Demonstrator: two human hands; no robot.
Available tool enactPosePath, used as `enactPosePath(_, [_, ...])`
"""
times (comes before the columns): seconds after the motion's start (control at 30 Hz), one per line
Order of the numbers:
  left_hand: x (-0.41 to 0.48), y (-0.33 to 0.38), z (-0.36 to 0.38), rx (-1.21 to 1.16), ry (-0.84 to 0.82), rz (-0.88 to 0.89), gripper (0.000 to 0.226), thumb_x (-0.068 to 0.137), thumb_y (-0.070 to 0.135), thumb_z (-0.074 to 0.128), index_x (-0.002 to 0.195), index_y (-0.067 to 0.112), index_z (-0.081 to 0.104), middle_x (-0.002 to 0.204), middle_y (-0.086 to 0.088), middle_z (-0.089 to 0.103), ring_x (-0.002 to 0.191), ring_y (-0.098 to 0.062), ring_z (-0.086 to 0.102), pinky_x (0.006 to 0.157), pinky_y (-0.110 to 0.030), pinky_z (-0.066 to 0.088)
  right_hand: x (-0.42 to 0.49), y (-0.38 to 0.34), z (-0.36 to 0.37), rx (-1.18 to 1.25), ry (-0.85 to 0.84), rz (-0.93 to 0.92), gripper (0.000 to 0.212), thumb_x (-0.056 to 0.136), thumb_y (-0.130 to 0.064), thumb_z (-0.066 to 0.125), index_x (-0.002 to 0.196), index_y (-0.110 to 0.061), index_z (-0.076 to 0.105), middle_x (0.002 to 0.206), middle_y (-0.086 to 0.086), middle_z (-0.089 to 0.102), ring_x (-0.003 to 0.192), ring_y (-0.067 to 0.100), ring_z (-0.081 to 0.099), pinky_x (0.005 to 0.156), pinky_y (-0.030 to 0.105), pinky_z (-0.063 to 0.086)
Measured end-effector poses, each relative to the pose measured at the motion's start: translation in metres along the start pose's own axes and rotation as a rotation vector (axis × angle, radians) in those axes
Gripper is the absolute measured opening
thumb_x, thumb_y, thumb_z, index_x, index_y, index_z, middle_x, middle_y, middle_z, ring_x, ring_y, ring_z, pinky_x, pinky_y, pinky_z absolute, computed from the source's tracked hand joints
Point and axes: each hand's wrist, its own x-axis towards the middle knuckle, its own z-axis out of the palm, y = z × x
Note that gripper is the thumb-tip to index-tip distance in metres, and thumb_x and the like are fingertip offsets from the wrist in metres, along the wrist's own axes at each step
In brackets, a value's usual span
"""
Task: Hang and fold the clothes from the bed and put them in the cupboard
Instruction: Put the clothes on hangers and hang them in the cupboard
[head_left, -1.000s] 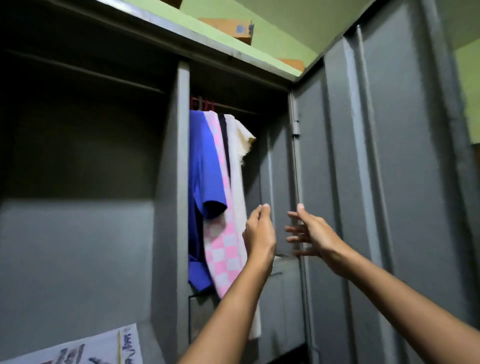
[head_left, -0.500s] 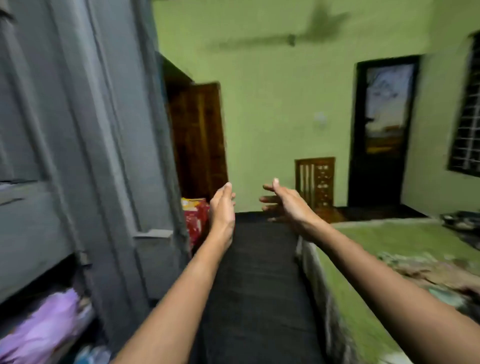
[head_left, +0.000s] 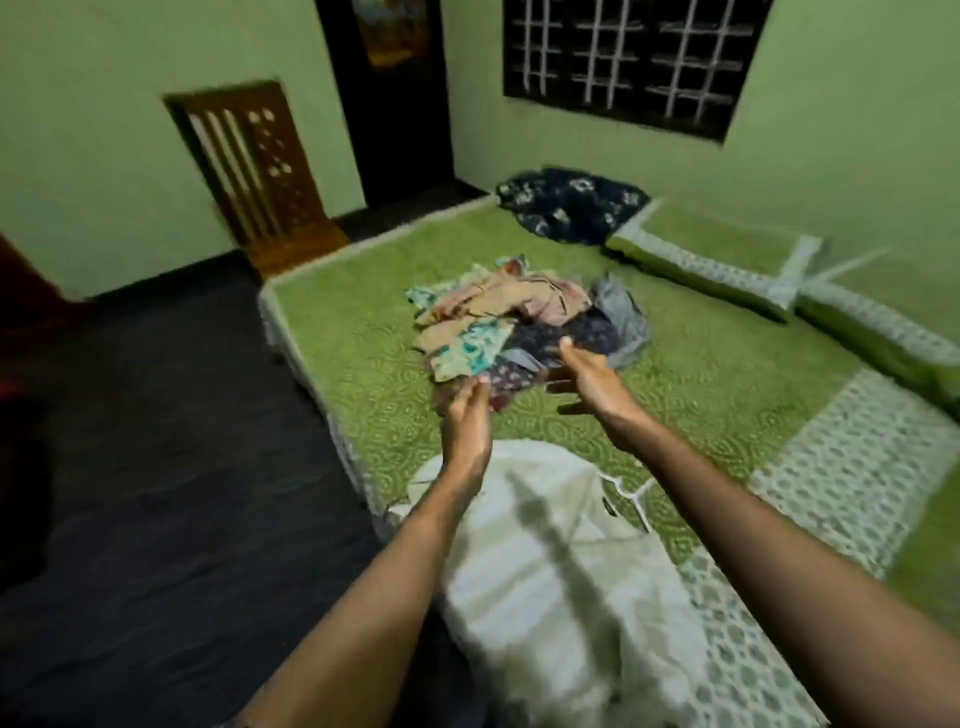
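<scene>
A heap of mixed clothes (head_left: 524, 325), beige, teal-patterned, dark and grey, lies in the middle of the green bed (head_left: 701, 374). My left hand (head_left: 467, 421) and my right hand (head_left: 589, 382) are stretched out over the bed in front of the heap's near edge, fingers relaxed and holding nothing. A pale white garment (head_left: 550, 566) lies spread on the bed's near corner, under my forearms. A white hanger (head_left: 631, 493) shows at its right edge. The cupboard is out of view.
Two green pillows (head_left: 717, 260) line the wall on the right, with a dark floral cloth (head_left: 571, 208) beside them. A wooden chair back (head_left: 254, 166) stands past the bed's far corner by a dark doorway (head_left: 400, 98). Dark floor (head_left: 156, 441) runs along the bed's left side.
The view has swung from the open cupboard with its hung shirts, past the room, down to the bed. Both hands stay open and now hover at the clothes heap.
</scene>
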Motion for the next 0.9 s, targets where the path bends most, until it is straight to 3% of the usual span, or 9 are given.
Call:
enactPosePath(0.13, [0.019,-0.058,0.055,0.043,-0.080,-0.148,0.040,0.098,0.032,0.043,0.130,0.011,0.053,0.126,-0.011,0.059,0.118,-0.027,0.053,0.100,-0.038,0.040,0.030,0.091,-0.053,0.037,0.119,0.181,0.037,0.101,-0.038,0.031,0.119,-0.017,0.055,0.105,0.012,0.062,0.092,0.021,0.054,0.071,0.029,0.041])
enactPosePath(0.27, [0.040,-0.123,0.096,0.146,-0.100,-0.267,0.022,0.099,0.031,0.042,0.113,0.022,0.057,0.115,-0.005,0.062,0.113,-0.026,0.055,0.102,-0.042,0.040,0.043,0.180,-0.084,0.073,0.235,0.368,0.032,0.102,-0.030,0.035,0.107,-0.009,0.059,0.084,0.009,0.059,0.071,0.019,0.052,0.061,0.027,0.039])
enactPosePath(0.33, [0.043,-0.153,0.115,0.154,-0.108,-0.353,0.022,0.098,0.030,0.042,0.114,0.023,0.056,0.114,-0.003,0.060,0.108,-0.023,0.055,0.098,-0.037,0.042,0.045,0.221,-0.092,0.043,0.271,0.446,0.033,0.101,-0.029,0.038,0.104,-0.006,0.061,0.087,0.011,0.060,0.075,0.023,0.054,0.065,0.033,0.043])
enactPosePath(0.4, [0.046,-0.180,0.133,0.195,-0.127,-0.414,0.030,0.097,0.034,0.043,0.122,0.022,0.054,0.124,-0.004,0.059,0.115,-0.023,0.053,0.104,-0.040,0.039,0.047,0.257,-0.097,0.022,0.283,0.502,0.034,0.101,-0.031,0.040,0.103,-0.004,0.061,0.092,0.014,0.062,0.078,0.027,0.056,0.066,0.038,0.045])
enactPosePath(0.5, [0.048,-0.211,0.153,0.225,-0.163,-0.483,0.039,0.097,0.038,0.043,0.131,0.019,0.051,0.132,-0.006,0.055,0.122,-0.025,0.049,0.107,-0.045,0.036,0.052,0.304,-0.105,-0.055,0.280,0.579,0.039,0.099,-0.033,0.044,0.112,0.000,0.060,0.105,0.020,0.063,0.095,0.035,0.059,0.081,0.048,0.048])
enactPosePath(0.63, [0.054,-0.243,0.172,0.295,-0.192,-0.538,0.037,0.097,0.039,0.041,0.124,0.018,0.056,0.129,-0.006,0.057,0.119,-0.026,0.051,0.106,-0.046,0.038,0.055,0.349,-0.122,-0.178,0.303,0.642,0.038,0.096,-0.023,0.052,0.127,-0.001,0.053,0.113,0.018,0.062,0.102,0.032,0.058,0.080,0.034,0.044])
enactPosePath(0.77, [0.060,-0.267,0.183,0.360,-0.213,-0.565,0.040,0.097,0.040,0.041,0.130,0.020,0.052,0.131,-0.006,0.057,0.120,-0.026,0.051,0.106,-0.047,0.037,0.053,0.384,-0.135,-0.315,0.305,0.691,0.041,0.094,-0.019,0.056,0.129,0.000,0.052,0.124,0.019,0.059,0.116,0.033,0.053,0.090,0.032,0.041])
enactPosePath(0.9, [0.066,-0.280,0.184,0.395,-0.226,-0.569,0.035,0.098,0.042,0.037,0.121,0.022,0.055,0.126,-0.005,0.058,0.114,-0.025,0.054,0.103,-0.045,0.040,0.056,0.414,-0.132,-0.476,0.210,0.708,0.030,0.092,-0.013,0.052,0.118,0.002,0.057,0.111,0.022,0.062,0.103,0.035,0.058,0.081,0.034,0.044])
